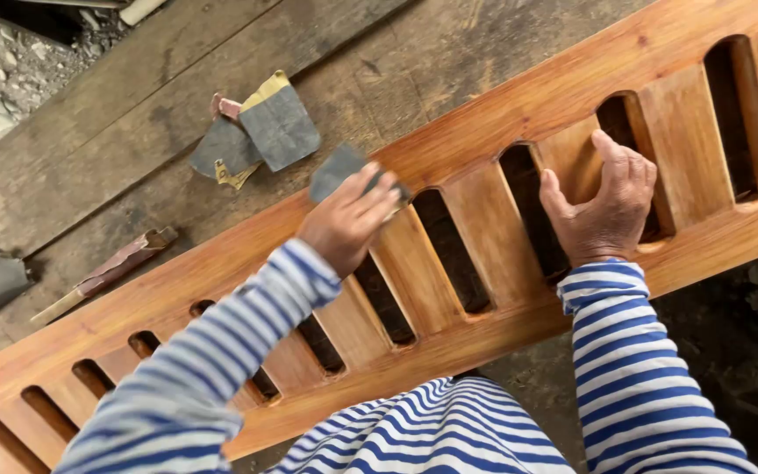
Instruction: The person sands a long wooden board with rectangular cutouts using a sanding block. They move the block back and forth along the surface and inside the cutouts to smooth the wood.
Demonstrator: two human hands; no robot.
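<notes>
I'm sanding the slatted wooden panel, mid-pass on its far rail. My left hand is pinching a folded grey sandpaper sheet flat against that rail, fingers clenched on it. My right hand is resting open on a slat, thumb hooked in a slot, grasping nothing, just bracing. Next move probably needs steady pressure along the grain. The panel is glossy orange-brown with round-ended slots. Beyond it, worn sandpaper scraps are lying on the rough grey workbench; left of them, a flat stick.

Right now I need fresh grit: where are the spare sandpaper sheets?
In the head view, the spare sandpaper sheets lie on the workbench, beyond the slatted wooden panel, up-left of the left hand.
</notes>
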